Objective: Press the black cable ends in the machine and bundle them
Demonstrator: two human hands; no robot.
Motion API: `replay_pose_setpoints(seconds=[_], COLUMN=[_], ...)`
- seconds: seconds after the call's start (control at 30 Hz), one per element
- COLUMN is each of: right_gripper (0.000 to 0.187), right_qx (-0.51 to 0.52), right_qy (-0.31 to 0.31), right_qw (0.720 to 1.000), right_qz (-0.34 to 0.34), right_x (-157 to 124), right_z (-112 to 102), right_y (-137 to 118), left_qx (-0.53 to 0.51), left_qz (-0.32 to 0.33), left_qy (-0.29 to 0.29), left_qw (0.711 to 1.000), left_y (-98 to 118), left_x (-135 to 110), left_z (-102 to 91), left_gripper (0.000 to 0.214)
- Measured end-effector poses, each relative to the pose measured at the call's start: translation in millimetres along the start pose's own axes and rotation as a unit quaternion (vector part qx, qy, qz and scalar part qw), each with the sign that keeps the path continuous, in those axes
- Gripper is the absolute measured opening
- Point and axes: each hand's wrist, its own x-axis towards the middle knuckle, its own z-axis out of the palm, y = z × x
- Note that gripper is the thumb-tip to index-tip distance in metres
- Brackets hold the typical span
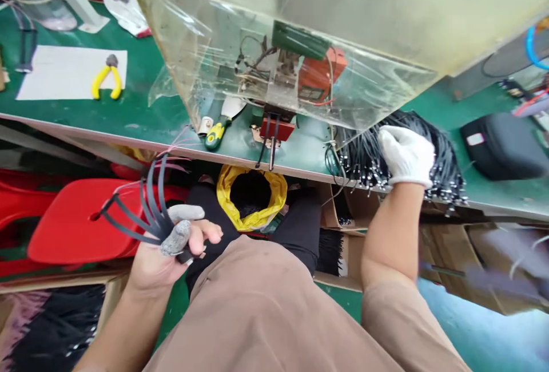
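Note:
My left hand (171, 246), with grey covers on two fingers, is closed around several flat black cables (150, 200). Their looped lengths fan upward, and thin pinkish wires stick out at the ends. On the bench at the right, my right hand (406, 155) in a white glove rests on a big pile of black cables (446, 166) with shiny metal ends. Its fingers are curled in, and whatever they grip is hidden. Between the hands, a small machine (278, 126) with a red block sits behind a clear plastic cover, two dark prongs pointing toward me.
Yellow-handled pliers (106, 77) lie on white paper (55, 74). A scraper (221, 126) is left of the machine. A yellow-rimmed bag (223, 194) stands open between my legs. A red stool (86, 223) is at left, a black case (504, 146) at right. The plastic cover (364, 28) overhangs the bench.

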Motion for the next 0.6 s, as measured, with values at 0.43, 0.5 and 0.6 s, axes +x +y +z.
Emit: replay_pose_setpoints(seconds=[0.43, 0.5, 0.6], right_gripper=[0.023, 0.016, 0.006], right_qx=[0.095, 0.315, 0.535], right_qy=[0.03, 0.076, 0.06], right_qw=[0.99, 0.939, 0.839], right_qz=[0.102, 0.113, 0.082], right_x=[35, 32, 22], right_z=[-3, -12, -28], right_y=[25, 21, 10], left_qx=[0.004, 0.031, 0.065], left_qz=[0.006, 0.015, 0.03], left_qy=[0.016, 0.033, 0.059], left_qw=[1.0, 0.999, 0.996], left_y=[-4, -11, -29], left_x=[22, 41, 79], left_z=[1.7, 7.0, 20.9], left_gripper=[0.022, 0.026, 0.037])
